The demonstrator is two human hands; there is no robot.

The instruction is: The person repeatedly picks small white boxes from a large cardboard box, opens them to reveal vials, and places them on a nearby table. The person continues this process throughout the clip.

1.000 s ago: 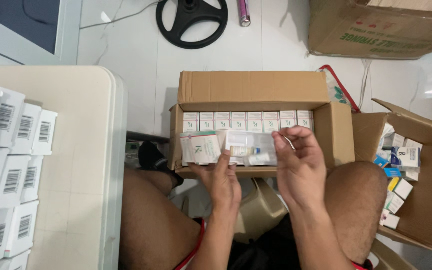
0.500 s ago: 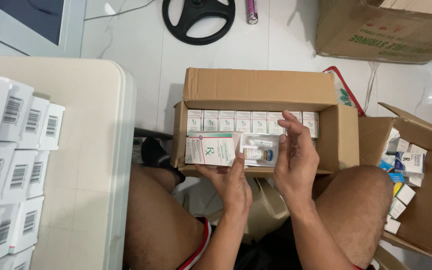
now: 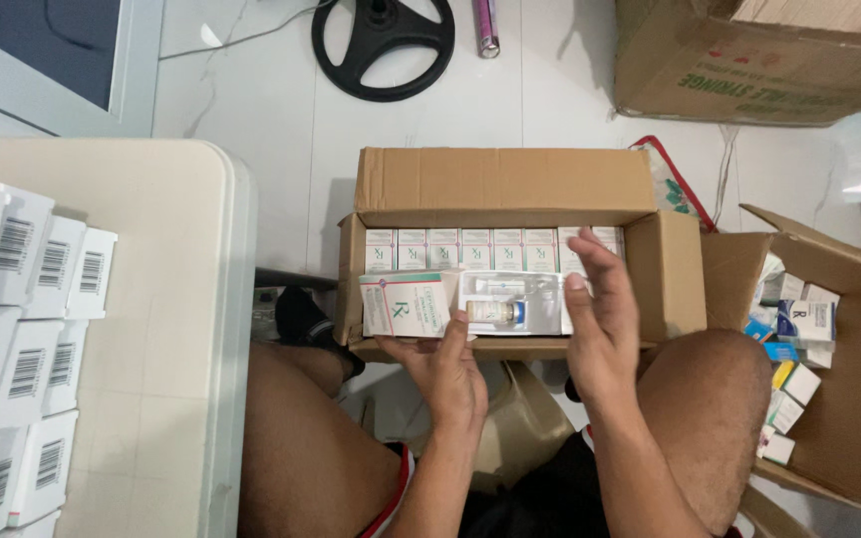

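Far left of the frame, rows of white barcoded cartons (image 3: 22, 329) sit on my white table (image 3: 161, 299), untouched.

Moving to the centre: my left hand (image 3: 445, 371) comes up from below, palm up, fingers loosely curled under a small white-and-green medicine box (image 3: 406, 304), thumb up against its right end. So that hand is closed on the box, not wide. Pulled out to the right of it is the white inner tray (image 3: 510, 302), with a little vial (image 3: 496, 312) lying on its side in it.

I'd judge I'm mid-check: tray drawn out, contents shown. Next calls for a straight, gentle push so the tray slides home without tipping the vial.

Right of centre, my right hand (image 3: 602, 324) stands edge-on at the tray's right end, fingers straight, together, gripping nothing; whether it touches the tray I can't tell.

All this hovers over the open cardboard box (image 3: 500, 189) in mid-frame, a row of matching packs (image 3: 470, 249) along its back. At the right edge, another open carton (image 3: 849, 428) of mixed packets.
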